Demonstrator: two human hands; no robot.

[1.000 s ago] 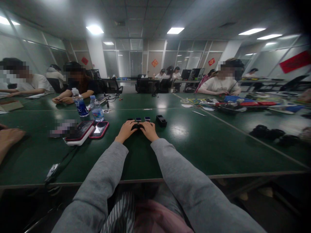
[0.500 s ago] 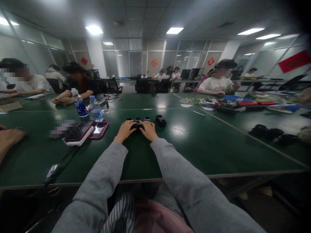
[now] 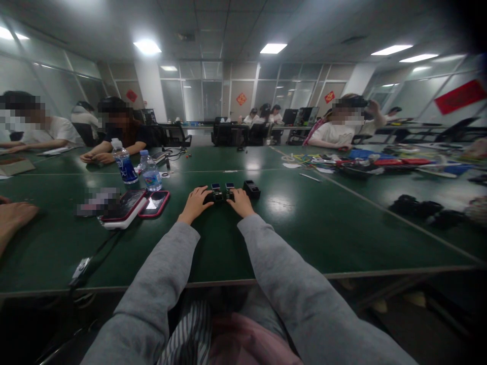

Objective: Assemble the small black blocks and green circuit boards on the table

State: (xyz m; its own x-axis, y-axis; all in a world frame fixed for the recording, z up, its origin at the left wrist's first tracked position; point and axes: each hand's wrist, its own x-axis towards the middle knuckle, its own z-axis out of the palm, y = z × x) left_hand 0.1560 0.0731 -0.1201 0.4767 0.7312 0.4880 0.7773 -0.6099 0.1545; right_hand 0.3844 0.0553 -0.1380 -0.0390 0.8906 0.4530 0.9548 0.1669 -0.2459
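Both my arms in grey sleeves reach forward over the green table [image 3: 304, 228]. My left hand [image 3: 195, 202] has its fingers curled round a small black device [image 3: 218, 196] in front of me. My right hand [image 3: 241, 201] rests just right of that device, fingers bent onto another small black piece that is mostly hidden. Two small black units with blue tops [image 3: 222, 186] stand just behind my hands. A black tray-like holder [image 3: 252, 189] sits to the right of them.
Phones [image 3: 140, 203] and two water bottles [image 3: 137, 170] lie to my left, with a cable [image 3: 91, 256] near the front edge. Another person's hand [image 3: 11, 215] rests at far left. Black objects [image 3: 418, 209] lie right; people sit round the far tables.
My right hand has shifted a little to the right and away from my left, uncovering the small black device between them. My left hand has barely moved.
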